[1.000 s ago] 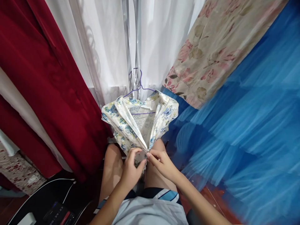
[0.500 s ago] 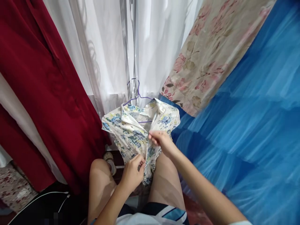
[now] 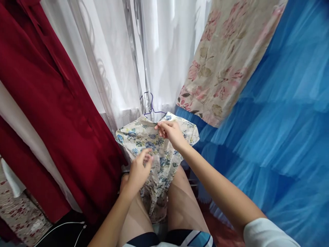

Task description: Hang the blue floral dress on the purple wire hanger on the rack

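A small white garment with blue and yellow flowers [image 3: 144, 140] hangs on a purple wire hanger [image 3: 151, 104] from a metal rail post [image 3: 138, 61]. Its front is closed up to the neck. My right hand [image 3: 171, 132] pinches the fabric at the top of the collar, just under the hanger hook. My left hand [image 3: 138, 171] hovers in front of the garment's lower middle with its fingers loosely spread and holds nothing. The garment's hem drapes down between my bare knees.
A dark red garment [image 3: 51, 113] hangs at the left, white curtains [image 3: 164, 51] behind. A beige fabric with pink flowers [image 3: 226, 58] and a blue tulle skirt [image 3: 277, 137] hang at the right. A white cable [image 3: 64, 226] lies on a dark surface at the lower left.
My right hand has travelled up the garment's front from the bottom to the collar, and the open front has closed behind it. My left hand has let go of the lower fabric and opened.
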A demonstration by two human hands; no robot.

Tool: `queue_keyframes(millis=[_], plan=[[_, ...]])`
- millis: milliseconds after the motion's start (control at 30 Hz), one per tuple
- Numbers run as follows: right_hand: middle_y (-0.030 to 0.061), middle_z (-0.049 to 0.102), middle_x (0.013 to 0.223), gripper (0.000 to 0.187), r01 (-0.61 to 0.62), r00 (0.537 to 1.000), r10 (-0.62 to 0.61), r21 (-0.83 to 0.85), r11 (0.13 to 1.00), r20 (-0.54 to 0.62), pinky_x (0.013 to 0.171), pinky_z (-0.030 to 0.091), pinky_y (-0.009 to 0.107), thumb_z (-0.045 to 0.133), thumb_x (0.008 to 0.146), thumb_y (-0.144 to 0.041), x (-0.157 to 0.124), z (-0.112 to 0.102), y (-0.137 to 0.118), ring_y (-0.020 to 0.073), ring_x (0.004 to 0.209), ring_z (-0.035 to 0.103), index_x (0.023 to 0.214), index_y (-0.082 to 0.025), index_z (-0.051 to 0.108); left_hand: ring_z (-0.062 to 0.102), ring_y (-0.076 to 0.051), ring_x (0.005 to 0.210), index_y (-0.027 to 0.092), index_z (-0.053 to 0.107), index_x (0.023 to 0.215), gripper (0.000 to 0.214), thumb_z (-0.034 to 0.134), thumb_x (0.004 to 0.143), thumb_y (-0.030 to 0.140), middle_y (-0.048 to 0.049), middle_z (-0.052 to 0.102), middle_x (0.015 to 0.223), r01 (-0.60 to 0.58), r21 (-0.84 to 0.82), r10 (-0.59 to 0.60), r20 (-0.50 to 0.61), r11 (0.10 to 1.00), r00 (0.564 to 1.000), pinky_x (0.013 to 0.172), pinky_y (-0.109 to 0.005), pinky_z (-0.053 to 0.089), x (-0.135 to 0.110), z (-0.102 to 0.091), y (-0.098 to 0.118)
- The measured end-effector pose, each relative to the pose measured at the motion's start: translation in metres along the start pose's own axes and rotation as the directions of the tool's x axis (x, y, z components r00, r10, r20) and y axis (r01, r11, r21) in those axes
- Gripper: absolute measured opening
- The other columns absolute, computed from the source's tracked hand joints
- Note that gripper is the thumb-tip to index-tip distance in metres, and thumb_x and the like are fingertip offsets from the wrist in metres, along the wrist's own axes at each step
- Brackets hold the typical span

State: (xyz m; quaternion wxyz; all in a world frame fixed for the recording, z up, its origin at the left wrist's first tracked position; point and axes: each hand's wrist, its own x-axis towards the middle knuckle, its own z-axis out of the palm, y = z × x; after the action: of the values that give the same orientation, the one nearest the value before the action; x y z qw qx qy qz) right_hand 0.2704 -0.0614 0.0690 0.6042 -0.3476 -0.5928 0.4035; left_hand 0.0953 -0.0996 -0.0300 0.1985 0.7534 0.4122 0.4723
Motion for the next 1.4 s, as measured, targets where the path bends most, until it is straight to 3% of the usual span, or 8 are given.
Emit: queue_keyframes(millis=[100,367,633,733,933,1067,1233,1400], plan=[[-0.0019,0.054,0.047,0.034,0.05,0.998,-0.048,-0.084,0.995,0.032,0.045,0.031,0.023,0.056,0.087,-0.043,-0.006,0.001,-0.003,0.0096,0.041,0.042,0.072,-0.014,0.067,0.062,-0.015,0.08,0.024,0.049,0.138,0.04,0.046,0.098,0.029,-0.0035,0.067,0.097,-0.187,0.022,0.188,-0.127,0.982,0.974,0.079,-0.027,0.047,0.055,-0.016,0.025],[-0.0034,0.051,0.047,0.037,0.152,0.987,-0.133,-0.265,0.952,0.089,0.049,0.033,0.025,0.053,0.091,-0.046,0.003,-0.008,0.01,0.0115,0.045,0.044,0.071,-0.016,0.064,0.06,-0.017,0.081,0.017,0.062,0.086,0.024,0.046,0.098,0.031,-0.0041,0.064,0.083,-0.4,0.216,0.44,-0.189,0.891,0.878,0.076,-0.027,0.043,0.116,-0.022,0.049],[-0.0029,0.051,0.047,0.036,0.067,0.992,-0.018,-0.408,0.91,0.123,0.048,0.031,0.024,0.05,0.091,-0.038,-0.01,-0.027,0.035,0.0111,0.044,0.043,0.066,-0.016,0.063,0.058,-0.014,0.076,0.015,0.062,0.084,0.029,0.051,0.089,0.041,-0.0026,0.063,0.08,0.037,-0.194,-0.154,-0.634,0.98,0.758,0.07,-0.023,0.044,0.14,-0.086,-0.051],[-0.0029,0.052,0.048,0.034,0.039,0.988,0.024,-0.391,0.92,0.154,0.048,0.032,0.024,0.049,0.091,-0.035,-0.022,-0.037,0.038,0.0109,0.044,0.044,0.067,-0.016,0.064,0.057,-0.013,0.065,0.015,0.056,0.088,0.032,0.044,0.087,0.045,-0.0016,0.059,0.073,0.241,-0.424,-0.446,-0.493,0.873,0.747,0.065,-0.025,0.046,0.125,-0.084,-0.099],[-0.0016,0.052,0.047,0.035,-0.114,0.993,0.118,-0.345,0.932,-0.009,0.049,0.033,0.024,0.048,0.088,-0.034,-0.032,-0.075,0.069,0.011,0.045,0.044,0.06,-0.017,0.059,0.051,-0.014,0.05,0.016,0.058,0.066,0.028,0.065,0.069,0.042,0.0009,0.053,0.054,0.4,-0.338,-0.42,0.014,0.852,0.907,0.057,-0.028,0.044,0.077,-0.026,-0.121],[-0.0017,0.049,0.045,0.036,-0.236,0.971,0.229,-0.393,0.889,-0.067,0.047,0.032,0.024,0.044,0.086,-0.033,-0.046,-0.102,0.105,0.0106,0.042,0.041,0.056,-0.018,0.055,0.052,-0.016,0.057,0.016,0.059,0.057,0.027,0.075,0.063,0.036,0.0004,0.055,0.054,0.354,-0.264,-0.274,0.295,0.897,0.915,0.062,-0.029,0.044,0.06,0.003,-0.104],[0.0005,0.056,0.046,0.03,-0.292,0.918,0.388,-0.521,0.802,0.083,0.05,0.037,0.023,0.049,0.081,-0.028,-0.073,-0.107,0.13,0.0125,0.046,0.05,0.055,-0.016,0.06,0.054,-0.016,0.079,0.015,0.064,0.078,0.031,0.059,0.086,0.045,-0.0013,0.061,0.078,0.17,-0.35,-0.075,0.268,0.921,0.961,0.077,-0.026,0.042,0.063,0.017,-0.061],[0.002,0.062,0.049,0.023,-0.175,0.713,0.635,-0.801,0.572,0.297,0.055,0.041,0.025,0.056,0.075,-0.021,-0.083,-0.093,0.134,0.0145,0.049,0.055,0.055,-0.016,0.066,0.056,-0.017,0.082,0.015,0.064,0.091,0.032,0.052,0.094,0.044,-0.0039,0.062,0.088,0.045,-0.466,0.068,0.222,0.884,0.973,0.077,-0.025,0.043,0.06,0.025,-0.007]])
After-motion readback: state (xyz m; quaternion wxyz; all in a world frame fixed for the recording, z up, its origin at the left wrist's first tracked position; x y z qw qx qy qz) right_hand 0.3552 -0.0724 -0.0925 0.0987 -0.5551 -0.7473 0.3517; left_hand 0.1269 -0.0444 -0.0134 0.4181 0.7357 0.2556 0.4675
